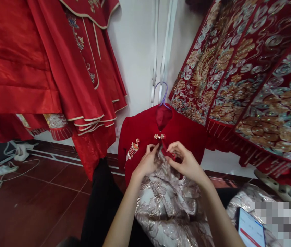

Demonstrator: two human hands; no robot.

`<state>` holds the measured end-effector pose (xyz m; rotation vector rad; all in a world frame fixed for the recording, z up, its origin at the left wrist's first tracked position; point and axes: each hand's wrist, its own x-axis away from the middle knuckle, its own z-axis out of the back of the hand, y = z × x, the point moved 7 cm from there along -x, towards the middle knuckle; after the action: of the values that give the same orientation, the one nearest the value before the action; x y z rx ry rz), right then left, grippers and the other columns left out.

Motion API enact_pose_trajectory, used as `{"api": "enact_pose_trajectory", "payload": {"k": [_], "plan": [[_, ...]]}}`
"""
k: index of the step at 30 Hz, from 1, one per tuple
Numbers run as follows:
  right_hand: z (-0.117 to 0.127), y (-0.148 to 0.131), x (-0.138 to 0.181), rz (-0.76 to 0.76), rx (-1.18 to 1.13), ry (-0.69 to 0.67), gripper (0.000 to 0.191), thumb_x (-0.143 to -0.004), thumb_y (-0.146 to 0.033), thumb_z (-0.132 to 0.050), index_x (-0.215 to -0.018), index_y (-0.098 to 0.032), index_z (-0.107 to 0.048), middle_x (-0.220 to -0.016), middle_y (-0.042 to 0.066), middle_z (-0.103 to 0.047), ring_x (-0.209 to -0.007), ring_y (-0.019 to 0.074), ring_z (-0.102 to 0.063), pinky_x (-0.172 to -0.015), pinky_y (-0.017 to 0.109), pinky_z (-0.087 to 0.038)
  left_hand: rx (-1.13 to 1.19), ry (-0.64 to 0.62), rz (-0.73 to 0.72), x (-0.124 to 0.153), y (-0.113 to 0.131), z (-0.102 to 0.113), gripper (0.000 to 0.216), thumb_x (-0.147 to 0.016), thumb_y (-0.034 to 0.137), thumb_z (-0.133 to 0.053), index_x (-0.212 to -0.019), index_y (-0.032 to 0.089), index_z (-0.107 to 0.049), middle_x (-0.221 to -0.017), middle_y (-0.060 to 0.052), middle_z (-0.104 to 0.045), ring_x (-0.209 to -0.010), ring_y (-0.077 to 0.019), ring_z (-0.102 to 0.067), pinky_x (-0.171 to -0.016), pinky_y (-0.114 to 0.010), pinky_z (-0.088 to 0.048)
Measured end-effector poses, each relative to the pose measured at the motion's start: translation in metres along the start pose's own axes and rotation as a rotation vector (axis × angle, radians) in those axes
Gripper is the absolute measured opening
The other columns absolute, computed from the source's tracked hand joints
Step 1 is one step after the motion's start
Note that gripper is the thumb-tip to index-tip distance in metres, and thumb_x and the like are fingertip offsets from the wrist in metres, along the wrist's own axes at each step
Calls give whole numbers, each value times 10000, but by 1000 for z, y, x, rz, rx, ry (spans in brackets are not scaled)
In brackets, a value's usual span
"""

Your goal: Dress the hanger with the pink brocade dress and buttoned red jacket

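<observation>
A red velvety jacket (142, 125) hangs in front of me on a purple hanger (164, 94). A jewelled clasp (159, 136) sits below its neckline, and a beaded tassel brooch (133, 149) is on its left side. My left hand (149, 160) is closed with curled fingers at the jacket's front opening, just under the clasp. Beside it, my right hand (183, 159) pinches a red edge of the jacket front between thumb and fingers. Silvery pink brocade fabric (168, 202) lies below both hands and reaches up between them. The exact grip of the left fingertips is partly hidden.
Red garments (75, 68) hang at left; a heavily embroidered red garment (238, 75) hangs at right. A white rack pole (164, 44) stands behind the hanger. A phone (250, 228) lies at lower right. White cables (0, 175) lie on the tiled floor (50, 192).
</observation>
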<state>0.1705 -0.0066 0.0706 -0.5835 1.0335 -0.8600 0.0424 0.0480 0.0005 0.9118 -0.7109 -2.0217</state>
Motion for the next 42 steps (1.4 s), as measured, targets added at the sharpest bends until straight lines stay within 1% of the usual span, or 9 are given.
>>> {"api": "enact_pose_trajectory", "payload": {"k": [2,5,7,9,11,16,21,31,42], "plan": [[-20,-9,2,-8,-98,-156,232,-794,-254,-613,-1005,-225,-520,-912,19,-595,-825,138,-596,-738,271,-511,103,3,-58,3,7,4,605,-681,119,-624,-1273,185,-516,-1253,-119,-436,-1145,-246,-513,-975,-358,-439],[-43,-5,2,-69,-203,-274,175,-823,-298,-598,-981,-223,-580,-916,25,-625,-837,143,-619,-760,294,-532,259,63,-37,6,8,28,318,-751,140,-577,-1064,163,-631,-1001,-89,-610,-943,-200,-610,-823,-316,-511],[-48,5,0,-119,-208,-238,159,-830,-317,-596,-947,-211,-616,-896,29,-639,-816,143,-627,-745,295,-536,264,263,35,11,-1,57,218,-799,184,-546,-994,168,-642,-874,-64,-634,-805,-161,-621,-715,-276,-519],[-50,15,-3,-144,-184,-177,195,-825,-323,-607,-977,-206,-640,-878,32,-644,-802,143,-628,-732,292,-539,169,523,81,21,-13,87,175,-771,194,-585,-939,172,-631,-891,-58,-612,-778,-140,-598,-679,-251,-509],[-54,21,-7,-129,-155,-132,242,-830,-327,-601,-1035,-210,-653,-885,35,-644,-810,143,-627,-740,292,-542,95,668,103,30,-27,103,223,-710,169,-637,-929,172,-597,-961,-59,-582,-796,-128,-580,-692,-246,-507],[-72,27,-33,-10,-90,-42,241,-852,-296,-565,-1049,-225,-684,-908,36,-640,-786,128,-631,-725,261,-545,259,538,91,25,-53,86,344,-691,123,-628,-1014,172,-520,-901,-32,-599,-806,-114,-603,-767,-266,-506],[-83,40,-62,37,-18,118,216,-843,-228,-555,-1008,-197,-692,-902,44,-642,-751,120,-631,-697,239,-544,417,607,117,22,-62,75,271,-692,88,-595,-954,144,-555,-907,-59,-637,-859,-127,-633,-846,-302,-504],[-93,43,-66,55,154,146,218,-871,-200,-514,-1016,-198,-678,-950,66,-635,-781,142,-626,-725,266,-543,499,633,146,22,-66,74,313,-681,64,-603,-987,132,-601,-954,-91,-676,-890,-154,-657,-879,-349,-518],[-93,42,-67,66,157,120,210,-866,-210,-521,-1003,-202,-680,-925,52,-638,-718,125,-619,-685,250,-543,480,665,156,22,-66,72,278,-728,107,-597,-1004,143,-612,-1032,-101,-677,-899,-155,-659,-871,-338,-519]]}}
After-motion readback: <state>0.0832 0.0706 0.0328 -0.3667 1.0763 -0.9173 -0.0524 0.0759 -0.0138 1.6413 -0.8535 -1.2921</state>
